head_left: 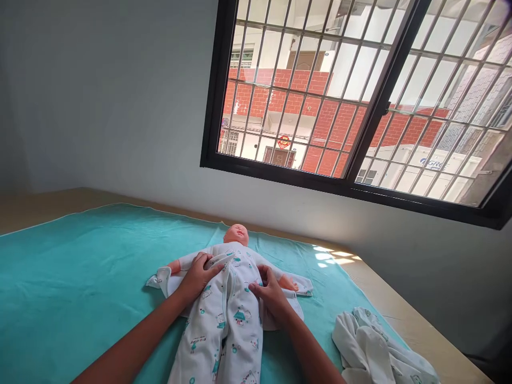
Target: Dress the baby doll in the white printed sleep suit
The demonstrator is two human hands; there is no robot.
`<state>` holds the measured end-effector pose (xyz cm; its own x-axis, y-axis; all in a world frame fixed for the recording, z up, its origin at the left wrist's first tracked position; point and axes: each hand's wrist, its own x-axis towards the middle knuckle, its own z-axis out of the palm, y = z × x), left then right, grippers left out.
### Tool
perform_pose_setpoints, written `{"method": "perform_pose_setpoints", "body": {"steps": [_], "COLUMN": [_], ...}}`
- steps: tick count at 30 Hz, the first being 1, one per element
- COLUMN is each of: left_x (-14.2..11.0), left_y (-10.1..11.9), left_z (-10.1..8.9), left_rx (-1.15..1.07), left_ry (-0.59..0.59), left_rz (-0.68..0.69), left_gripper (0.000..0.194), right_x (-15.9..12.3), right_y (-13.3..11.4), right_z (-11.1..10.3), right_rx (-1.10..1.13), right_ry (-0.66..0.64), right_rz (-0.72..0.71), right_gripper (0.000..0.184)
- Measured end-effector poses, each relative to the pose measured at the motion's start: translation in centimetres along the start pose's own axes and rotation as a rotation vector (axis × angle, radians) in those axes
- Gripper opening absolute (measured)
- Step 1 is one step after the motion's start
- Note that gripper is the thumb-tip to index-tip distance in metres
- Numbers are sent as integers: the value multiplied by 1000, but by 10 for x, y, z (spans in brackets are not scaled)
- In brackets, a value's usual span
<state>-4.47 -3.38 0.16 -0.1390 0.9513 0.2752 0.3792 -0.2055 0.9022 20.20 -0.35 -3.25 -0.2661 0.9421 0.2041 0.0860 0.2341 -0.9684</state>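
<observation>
A baby doll (236,234) lies on its back, head toward the wall, on a turquoise cloth (100,277). Its arms stretch out sideways in a white baby top (208,250) with printed cuffs, and both doll hands show. White printed baby pants (240,314) cover its belly and legs, running out of view at the bottom edge. My left hand (200,274) is closed on the pants near the waist, thumb on top of the fabric. At the other side, my right hand (270,290) pinches the edge of the pants, its fingertips partly hidden.
To the right, a crumpled heap of white printed baby clothes (372,346) lies on the cloth. The pale wooden surface (400,304) shows beyond the cloth's edge. A grey wall (120,106) and a barred window (344,106) stand behind.
</observation>
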Motion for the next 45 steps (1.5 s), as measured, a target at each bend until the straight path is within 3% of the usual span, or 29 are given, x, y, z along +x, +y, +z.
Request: {"method": "perform_pose_setpoints", "body": {"steps": [4, 12, 22, 32, 38, 45], "left_x": [0, 0, -4, -6, -7, -8], "left_y": [-6, -13, -19, -16, -12, -14], "left_z": [5, 9, 11, 8, 6, 5], "left_rx": [33, 141, 158, 139, 131, 144], "left_ry": [66, 130, 125, 84, 53, 57], "left_rz": [99, 221, 203, 178, 145, 144], "left_gripper": [32, 32, 31, 33, 36, 37], "right_x": [1, -2, 2, -4, -2, -2], "right_y": [-2, -7, 0, -17, -16, -12], "right_z": [0, 2, -1, 1, -1, 2], "right_rx": [31, 59, 50, 118, 59, -7], "right_ry": [-15, -43, -5, -102, -106, 49], "right_rz": [-2, -3, 13, 13, 48, 26], "right_gripper": [68, 53, 68, 68, 60, 42]}}
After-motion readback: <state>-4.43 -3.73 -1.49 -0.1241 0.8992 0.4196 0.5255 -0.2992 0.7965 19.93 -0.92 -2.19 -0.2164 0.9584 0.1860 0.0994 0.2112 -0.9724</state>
